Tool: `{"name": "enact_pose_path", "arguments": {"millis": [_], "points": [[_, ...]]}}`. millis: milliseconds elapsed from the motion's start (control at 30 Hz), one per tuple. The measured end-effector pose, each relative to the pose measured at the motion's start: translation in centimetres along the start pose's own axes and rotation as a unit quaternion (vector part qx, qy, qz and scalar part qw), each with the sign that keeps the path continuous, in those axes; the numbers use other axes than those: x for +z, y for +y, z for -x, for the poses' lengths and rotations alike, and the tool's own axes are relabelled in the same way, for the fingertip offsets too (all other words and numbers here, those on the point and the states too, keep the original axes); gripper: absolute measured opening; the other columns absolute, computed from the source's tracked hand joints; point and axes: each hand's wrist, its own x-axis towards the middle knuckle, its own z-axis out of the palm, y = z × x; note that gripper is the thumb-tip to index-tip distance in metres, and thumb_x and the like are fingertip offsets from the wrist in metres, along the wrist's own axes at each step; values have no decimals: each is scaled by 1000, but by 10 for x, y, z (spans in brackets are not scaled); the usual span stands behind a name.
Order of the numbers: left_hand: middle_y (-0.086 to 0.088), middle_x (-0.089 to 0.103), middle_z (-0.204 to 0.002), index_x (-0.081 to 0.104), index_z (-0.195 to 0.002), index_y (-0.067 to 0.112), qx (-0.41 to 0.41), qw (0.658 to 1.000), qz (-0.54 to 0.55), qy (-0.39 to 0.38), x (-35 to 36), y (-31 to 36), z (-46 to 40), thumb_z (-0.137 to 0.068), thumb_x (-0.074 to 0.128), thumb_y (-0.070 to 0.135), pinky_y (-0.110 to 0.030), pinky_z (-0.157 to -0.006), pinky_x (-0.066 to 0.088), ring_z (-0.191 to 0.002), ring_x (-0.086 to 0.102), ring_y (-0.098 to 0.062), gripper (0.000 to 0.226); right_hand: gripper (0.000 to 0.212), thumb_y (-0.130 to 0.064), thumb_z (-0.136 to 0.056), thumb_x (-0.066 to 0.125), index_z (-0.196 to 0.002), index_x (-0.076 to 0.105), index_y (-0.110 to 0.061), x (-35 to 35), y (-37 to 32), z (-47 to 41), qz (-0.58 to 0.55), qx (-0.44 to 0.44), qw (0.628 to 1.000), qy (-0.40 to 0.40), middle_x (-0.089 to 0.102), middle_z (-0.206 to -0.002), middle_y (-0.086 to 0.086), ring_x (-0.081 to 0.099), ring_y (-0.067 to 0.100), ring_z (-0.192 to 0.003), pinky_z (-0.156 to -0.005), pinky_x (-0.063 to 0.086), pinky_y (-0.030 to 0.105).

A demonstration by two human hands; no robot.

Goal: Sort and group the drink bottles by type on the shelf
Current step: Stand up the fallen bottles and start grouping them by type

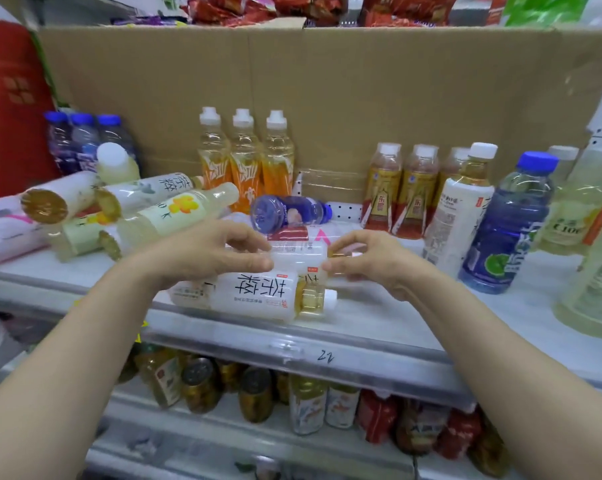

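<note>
Bottles of white-labelled tea lying on their sides at the front edge of the shelf (pixel 379 327), two together, the nearer one (pixel 254 296) in front, the farther one (pixel 299 252) just behind it. Head view only. Left hand (pixel 223 251) curled over the farther bottle's body; right hand (pixel 365 261) pinching its neck end. Behind the lying pair: one blue bottle (pixel 289 213) on its side, three orange-labelled bottles (pixel 245 161) upright, three red-and-gold bottles (pixel 413 192) upright to the right. Left of the pair: loose heap of pale bottles (pixel 147 209). Right of the pair: one matching white-labelled tea bottle (pixel 460 209) standing. Judged step: gathering the white-labelled teas. Next move likely calls for lifting the held bottle upright and setting it beside the standing match.
</note>
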Motion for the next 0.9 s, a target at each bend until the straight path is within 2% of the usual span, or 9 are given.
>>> {"name": "enact_pose_path", "arguments": {"millis": [100,167,233,300,467,533,633,767,900], "points": [[20,67,-100,72,-105,48,2,1000,17,-15,3,8,-1,-40,70,94,-30,-94,45,-104,61,-3,80,33,-12,-70,89,-97,73,-4,-10,-19,5,-90,-94,986,101,74,-96,11,71,24,-81,-68,59,31],[23,66,-103,70,-108,48,-22,996,-11,-90,8,13,-2,-46,77,85,-31,-97,47,-106,61,-4,72,32,-16,-74,90,-99,73,-8,-24,-42,14,-105,-150,967,178,74,-91,12,71,25,-79,-70,59,40],[21,65,-107,63,-116,46,-40,980,-107,-165,17,14,-6,-53,83,76,-33,-95,49,-105,61,-7,72,35,-24,-73,93,-102,74,-16,-41,-61,26,-60,-197,951,232,77,-96,7,75,22,-84,-71,62,41],[16,63,-111,57,-121,42,-56,962,-184,-194,24,16,-12,-58,87,68,-36,-96,50,-103,60,-9,75,35,-29,-69,95,-97,76,-21,-56,-70,34,19,-239,933,268,78,-91,-2,75,12,-82,-73,61,33],[11,67,-107,62,-116,30,-47,966,-176,-186,23,33,-21,-69,86,54,-33,-90,53,-99,62,-8,58,34,-32,-77,89,-106,72,-24,-94,-47,43,124,-207,902,358,75,-93,-6,72,9,-87,-83,60,32],[9,69,-101,64,-111,29,-11,982,-129,-138,26,44,-25,-71,85,52,-27,-78,53,-92,64,-6,50,37,-33,-82,86,-113,71,-21,-107,-36,49,100,-206,894,385,74,-96,-9,69,-1,-84,-79,57,20],[-3,73,-101,65,-114,23,26,994,102,-23,37,61,-40,-68,85,47,-33,-80,54,-90,70,-16,55,30,-38,-87,80,-111,71,-22,-110,-21,53,111,-214,879,412,71,-94,-17,65,-10,-80,-76,53,12],[-11,74,-113,59,-126,9,64,934,350,-26,76,87,-73,-74,82,34,-45,-93,56,-109,71,-29,61,26,-44,-93,72,-108,72,-23,-105,-10,55,159,-223,870,410,72,-95,-14,68,9,-90,-85,55,33],[1,73,-116,54,-131,23,56,924,377,-27,122,109,-100,-81,84,32,-45,-92,57,-109,71,-19,58,30,-46,-92,69,-97,77,-18,-110,-12,63,222,-244,848,415,74,-86,-5,67,20,-81,-78,55,45]]}}
